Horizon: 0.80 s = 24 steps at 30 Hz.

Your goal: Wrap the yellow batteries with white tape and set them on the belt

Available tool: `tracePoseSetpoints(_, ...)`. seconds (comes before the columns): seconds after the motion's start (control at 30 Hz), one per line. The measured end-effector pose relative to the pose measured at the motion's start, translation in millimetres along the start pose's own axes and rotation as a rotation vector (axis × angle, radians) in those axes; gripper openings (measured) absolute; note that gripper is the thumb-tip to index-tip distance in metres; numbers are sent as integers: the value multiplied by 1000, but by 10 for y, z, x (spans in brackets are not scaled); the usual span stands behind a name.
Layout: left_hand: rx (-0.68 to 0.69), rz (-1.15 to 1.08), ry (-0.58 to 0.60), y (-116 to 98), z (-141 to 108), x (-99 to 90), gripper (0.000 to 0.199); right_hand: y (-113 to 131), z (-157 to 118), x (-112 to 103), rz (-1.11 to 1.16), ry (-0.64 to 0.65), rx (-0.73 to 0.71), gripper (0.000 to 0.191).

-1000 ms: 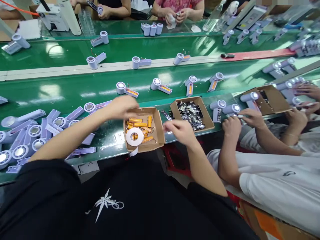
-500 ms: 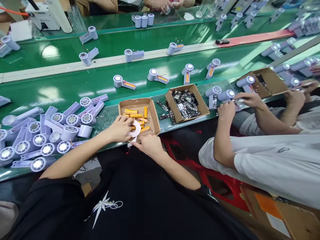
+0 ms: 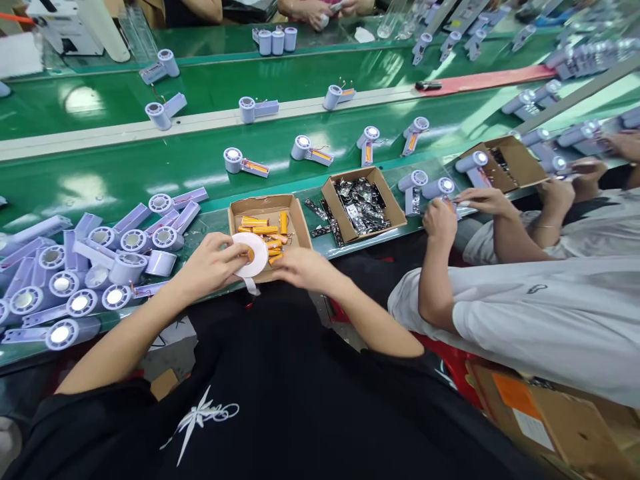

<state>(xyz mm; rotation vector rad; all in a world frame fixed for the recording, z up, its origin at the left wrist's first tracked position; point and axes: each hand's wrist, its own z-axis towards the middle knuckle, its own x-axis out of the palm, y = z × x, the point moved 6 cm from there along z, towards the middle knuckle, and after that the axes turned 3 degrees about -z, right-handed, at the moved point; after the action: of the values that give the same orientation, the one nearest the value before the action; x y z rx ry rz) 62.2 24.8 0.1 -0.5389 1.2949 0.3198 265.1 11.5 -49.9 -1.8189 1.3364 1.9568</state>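
Gleaming in a busy room, the green worktop (image 3: 190,163) carried a box (image 3: 300,230) of orange cells (image 3: 265,229) at its near edge; left hand (image 3: 213,263) pinched the tape (image 3: 261,255) over it, right hand's (image 3: 307,269) grip unclear!

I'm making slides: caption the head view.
Left hand holding a white roll over a box of orange cylinders, right hand alongside.

The left hand (image 3: 214,265) grips a white tape roll (image 3: 257,255) over the cardboard box (image 3: 299,227) of orange cylindrical cells (image 3: 260,230).
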Motion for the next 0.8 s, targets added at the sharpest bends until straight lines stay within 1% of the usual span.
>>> tracePoseSetpoints(0.03,-10,-2,-3,-18,-11,2,21,-109,140,-23,-110,57,49,26)
tracePoseSetpoints(0.07,-19,-8,-3,-39,-21,12,22,-192,273,-20,-215,140,71,27)
tracePoseSetpoints(0.13,-46,-29,-11,-83,-48,33,24,-280,465,20,-354,300,43,28)
tracePoseSetpoints(0.17,-66,-44,-21,-103,-69,39,28,-300,513,29,-384,338,16,29)
tracePoseSetpoints(0.2,-87,-59,-34,-124,-98,40,33,-318,527,19,-391,339,-4,30)
tracePoseSetpoints(0.23,-105,-74,-46,-147,-132,38,40,-341,509,-15,-374,302,-9,29)
tracePoseSetpoints(0.27,-116,-85,-55,-174,-170,34,45,-372,462,-79,-330,221,5,27)
tracePoseSetpoints(0.3,-124,-88,-61,-201,-208,27,49,-415,390,-175,-256,94,42,25)
tracePoseSetpoints(0.37,-141,-62,-79,-249,-271,1,49,-509,165,-415,-30,-260,150,26)
tracePoseSetpoints(0.4,-147,-38,-91,-272,-291,-18,47,-540,27,-511,101,-442,200,28)
tracePoseSetpoints(0.43,-148,-12,-107,-294,-302,-39,44,-544,-105,-564,227,-595,241,32)
tracePoseSetpoints(0.47,-142,15,-126,-320,-304,-62,41,-514,-210,-569,335,-705,272,37)
tracePoseSetpoints(0.5,-131,45,-150,-347,-300,-86,38,-447,-281,-531,421,-775,295,42)
tracePoseSetpoints(0.53,-118,79,-177,-374,-292,-108,35,-352,-318,-459,489,-814,311,46)
tracePoseSetpoints(0.57,-108,114,-203,-399,-285,-125,33,-239,-325,-359,546,-825,319,48)
tracePoseSetpoints(0.6,-104,152,-227,-419,-280,-136,31,-121,-308,-239,600,-814,320,50)
tracePoseSetpoints(0.67,-116,231,-258,-433,-276,-138,29,66,-233,19,719,-748,314,51)
tracePoseSetpoints(0.73,-127,278,-251,-419,-265,-118,30,111,-150,217,875,-664,320,55)
tracePoseSetpoints(0.8,-109,296,-209,-393,-224,-99,34,2,-76,279,1067,-587,337,62)
